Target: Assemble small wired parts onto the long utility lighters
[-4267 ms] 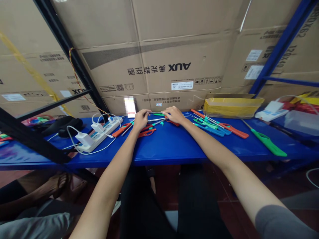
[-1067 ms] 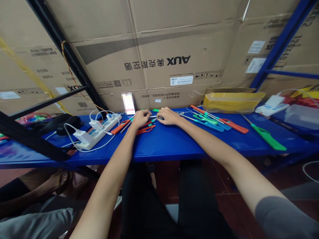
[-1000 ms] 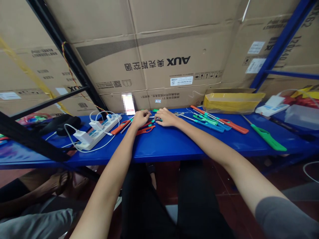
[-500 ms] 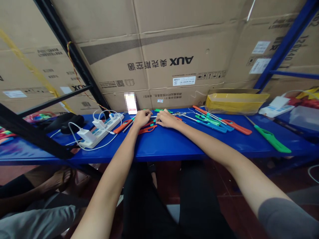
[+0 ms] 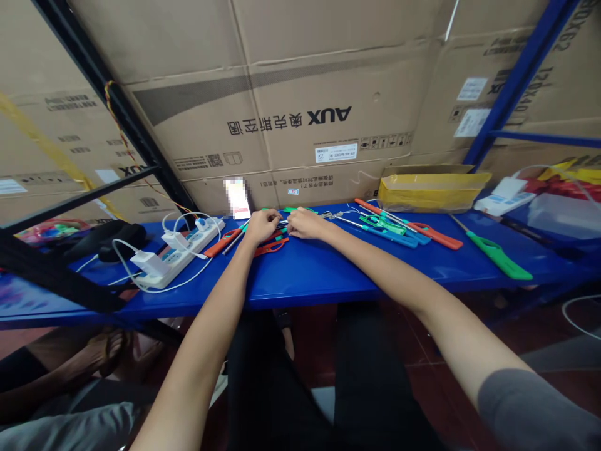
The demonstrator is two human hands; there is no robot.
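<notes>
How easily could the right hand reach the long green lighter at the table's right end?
Probably yes: the right hand could slide along the blue table's front edge to the long green lighter, passing in front of the orange lighter.

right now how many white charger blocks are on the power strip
2 on the white power strip: one charger block at its near end, another charger block just beyond it. A smaller plug sits farther along, too small to tell if it is a charger.

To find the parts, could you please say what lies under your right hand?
Thin metal rods with green parts show beside the right hand; directly beneath it is covered.
</notes>
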